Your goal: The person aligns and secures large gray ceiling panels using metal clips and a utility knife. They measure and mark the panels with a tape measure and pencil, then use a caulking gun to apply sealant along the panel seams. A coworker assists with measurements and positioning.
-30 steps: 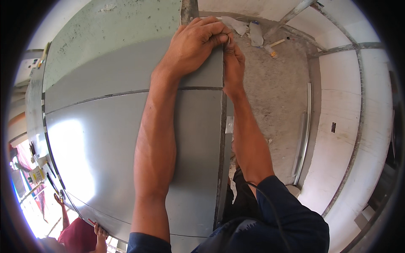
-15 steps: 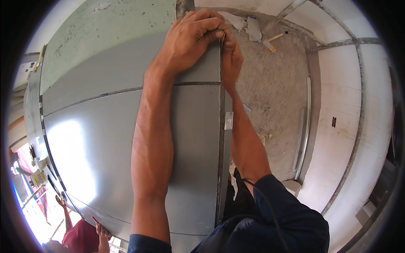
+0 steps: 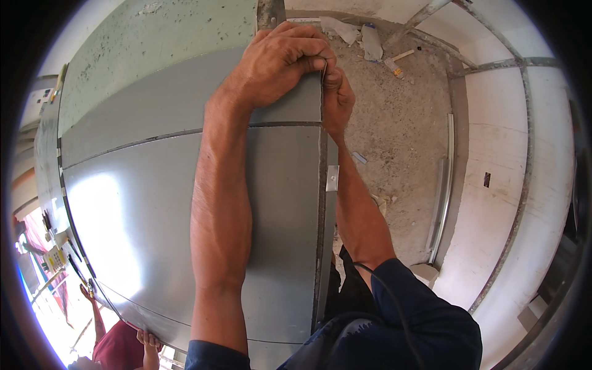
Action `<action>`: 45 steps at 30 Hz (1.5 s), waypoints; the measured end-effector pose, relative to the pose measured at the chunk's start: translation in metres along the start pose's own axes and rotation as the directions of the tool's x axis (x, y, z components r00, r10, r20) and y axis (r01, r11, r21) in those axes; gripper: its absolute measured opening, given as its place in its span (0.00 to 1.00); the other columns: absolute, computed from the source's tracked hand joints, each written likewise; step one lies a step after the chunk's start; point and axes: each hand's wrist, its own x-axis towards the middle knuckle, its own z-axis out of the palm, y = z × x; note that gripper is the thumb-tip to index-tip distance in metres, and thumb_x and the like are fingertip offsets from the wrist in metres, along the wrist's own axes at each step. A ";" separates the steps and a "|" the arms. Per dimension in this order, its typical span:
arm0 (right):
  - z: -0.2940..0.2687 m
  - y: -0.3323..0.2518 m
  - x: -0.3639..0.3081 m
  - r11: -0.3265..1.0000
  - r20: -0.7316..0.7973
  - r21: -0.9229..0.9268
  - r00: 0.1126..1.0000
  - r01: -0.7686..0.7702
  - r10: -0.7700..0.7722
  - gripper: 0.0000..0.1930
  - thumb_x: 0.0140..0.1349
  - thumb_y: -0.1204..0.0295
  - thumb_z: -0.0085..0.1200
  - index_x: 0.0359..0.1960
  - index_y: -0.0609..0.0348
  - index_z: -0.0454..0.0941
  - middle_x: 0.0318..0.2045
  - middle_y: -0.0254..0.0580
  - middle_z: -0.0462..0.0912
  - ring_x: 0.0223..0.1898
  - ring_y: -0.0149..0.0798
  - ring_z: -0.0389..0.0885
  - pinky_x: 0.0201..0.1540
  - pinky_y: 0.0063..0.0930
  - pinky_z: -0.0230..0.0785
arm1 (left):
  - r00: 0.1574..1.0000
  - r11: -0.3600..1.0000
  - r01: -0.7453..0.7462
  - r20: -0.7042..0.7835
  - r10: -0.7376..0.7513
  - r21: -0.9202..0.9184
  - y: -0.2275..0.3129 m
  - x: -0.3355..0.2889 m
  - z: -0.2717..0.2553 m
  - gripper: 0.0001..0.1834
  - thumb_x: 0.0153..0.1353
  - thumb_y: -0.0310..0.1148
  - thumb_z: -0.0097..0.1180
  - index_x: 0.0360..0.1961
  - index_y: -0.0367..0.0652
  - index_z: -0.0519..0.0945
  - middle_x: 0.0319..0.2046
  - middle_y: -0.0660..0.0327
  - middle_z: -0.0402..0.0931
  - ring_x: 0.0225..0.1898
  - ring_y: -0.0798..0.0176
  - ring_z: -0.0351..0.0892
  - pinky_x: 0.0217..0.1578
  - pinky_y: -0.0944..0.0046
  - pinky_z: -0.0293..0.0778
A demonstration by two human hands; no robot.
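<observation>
Large smooth grey panels (image 3: 166,203) stand side by side with a narrow dark gap between them. At the right edge of the farther grey panel, my left hand (image 3: 280,65) is closed, its fingers curled over and its thumb pressed at the edge. My right hand (image 3: 338,95) comes up on the other side of that edge, fingers bent in a pinch beside the left thumb. A thin brownish sliver of the edge shows between them; anything smaller in the fingers is hidden. Nearer me, a small metal bracket (image 3: 332,178) with a hole sticks out from the panel edge, beside my right forearm.
A greenish speckled board (image 3: 166,46) lies beyond the panels. To the right are a rough concrete floor (image 3: 394,123) with debris, metal channels (image 3: 447,185) along a white wall (image 3: 493,209), and metal framing (image 3: 521,61). At lower left, a co-worker's hand (image 3: 148,339) touches the panel edge.
Both my hands have come slightly nearer to me along the panel edge, still closed there. The reddish object by the co-worker's hand no longer shows; that hand now rests at the panel edge.
</observation>
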 end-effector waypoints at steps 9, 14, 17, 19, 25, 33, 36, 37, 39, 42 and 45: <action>-0.002 -0.005 -0.004 0.997 0.043 0.048 0.998 -0.057 0.055 0.20 0.78 0.55 0.43 0.34 0.59 0.75 0.27 0.26 0.72 0.30 0.21 0.67 0.32 0.19 0.61 | 1.000 1.000 -0.009 0.027 0.009 -0.007 0.004 0.001 -0.003 0.05 0.61 0.32 0.59 0.33 0.45 0.85 0.42 0.67 0.80 0.48 0.59 0.78 0.54 0.53 0.75; -0.008 -0.006 -0.007 0.996 0.065 -0.009 0.994 -0.091 0.091 0.21 0.77 0.54 0.43 0.35 0.59 0.75 0.27 0.26 0.72 0.31 0.21 0.68 0.33 0.19 0.63 | 0.996 0.998 0.020 0.089 -0.016 -0.052 0.006 0.002 -0.007 0.05 0.60 0.31 0.59 0.32 0.46 0.86 0.42 0.67 0.80 0.48 0.60 0.78 0.55 0.53 0.76; -0.012 -0.007 -0.009 0.989 0.118 0.048 0.984 -0.140 0.133 0.21 0.77 0.53 0.43 0.38 0.60 0.77 0.29 0.27 0.75 0.32 0.21 0.70 0.34 0.19 0.65 | 0.989 0.994 0.047 0.142 -0.032 -0.101 0.007 0.001 -0.008 0.06 0.62 0.32 0.58 0.34 0.49 0.87 0.44 0.69 0.81 0.53 0.61 0.77 0.61 0.52 0.70; -0.011 -0.009 -0.012 0.974 0.145 0.112 0.973 -0.196 0.179 0.22 0.77 0.53 0.43 0.42 0.60 0.79 0.31 0.27 0.77 0.34 0.21 0.72 0.36 0.19 0.67 | 0.996 0.999 0.006 0.089 -0.003 -0.036 0.011 -0.002 -0.009 0.06 0.63 0.33 0.58 0.36 0.50 0.87 0.47 0.71 0.82 0.58 0.61 0.75 0.64 0.53 0.67; -0.015 -0.014 -0.019 0.955 0.182 0.192 0.965 -0.224 0.190 0.25 0.75 0.52 0.45 0.52 0.64 0.79 0.35 0.28 0.80 0.38 0.21 0.75 0.38 0.17 0.68 | 0.993 0.993 0.108 0.047 -0.110 0.055 0.030 -0.012 -0.006 0.08 0.63 0.35 0.58 0.39 0.53 0.88 0.50 0.74 0.83 0.65 0.62 0.71 0.69 0.52 0.59; -0.031 -0.005 -0.013 0.884 0.383 0.286 0.890 -0.369 0.247 0.26 0.75 0.50 0.45 0.51 0.65 0.79 0.31 0.27 0.75 0.32 0.21 0.68 0.35 0.18 0.61 | 0.991 0.996 0.089 0.102 -0.089 0.007 0.018 -0.014 -0.007 0.10 0.61 0.30 0.61 0.42 0.52 0.88 0.49 0.74 0.84 0.64 0.62 0.71 0.68 0.55 0.60; -0.038 0.000 -0.007 0.955 0.327 0.095 0.915 -0.282 0.237 0.23 0.75 0.49 0.45 0.39 0.59 0.78 0.27 0.28 0.73 0.30 0.24 0.68 0.35 0.22 0.62 | 0.996 0.994 0.086 0.034 -0.084 -0.064 0.019 -0.016 -0.018 0.11 0.60 0.29 0.62 0.45 0.50 0.87 0.52 0.69 0.82 0.63 0.60 0.72 0.65 0.56 0.65; -0.040 0.002 0.000 0.951 0.230 0.097 0.936 -0.293 0.266 0.22 0.75 0.50 0.46 0.36 0.58 0.76 0.27 0.28 0.72 0.29 0.26 0.68 0.35 0.24 0.63 | 0.993 0.988 0.100 -0.043 -0.106 -0.119 0.021 -0.015 -0.022 0.12 0.61 0.28 0.62 0.46 0.49 0.86 0.54 0.67 0.81 0.62 0.58 0.73 0.63 0.55 0.67; -0.055 -0.004 0.019 0.943 0.035 0.029 0.943 -0.333 0.332 0.20 0.75 0.52 0.46 0.32 0.55 0.73 0.26 0.30 0.72 0.28 0.28 0.68 0.35 0.26 0.65 | 0.956 0.958 0.169 -0.196 -0.217 -0.233 0.028 -0.018 -0.032 0.15 0.61 0.27 0.62 0.49 0.47 0.85 0.56 0.62 0.79 0.60 0.55 0.74 0.60 0.54 0.71; -0.082 -0.041 0.070 0.916 -0.153 -0.097 0.915 -0.390 0.373 0.18 0.77 0.55 0.43 0.33 0.55 0.71 0.25 0.34 0.73 0.27 0.33 0.72 0.35 0.31 0.68 | 0.859 0.916 0.235 -0.372 -0.352 -0.325 0.036 -0.029 -0.045 0.18 0.61 0.26 0.61 0.53 0.46 0.83 0.56 0.58 0.77 0.58 0.51 0.75 0.56 0.53 0.74; -0.085 -0.114 0.123 0.903 -0.142 -0.138 0.910 -0.407 0.389 0.18 0.78 0.54 0.41 0.34 0.54 0.68 0.26 0.35 0.74 0.27 0.35 0.73 0.35 0.34 0.70 | 0.803 0.861 0.327 -0.366 -0.471 -0.389 0.061 -0.062 -0.066 0.18 0.65 0.31 0.60 0.56 0.47 0.81 0.55 0.56 0.76 0.57 0.49 0.76 0.55 0.54 0.75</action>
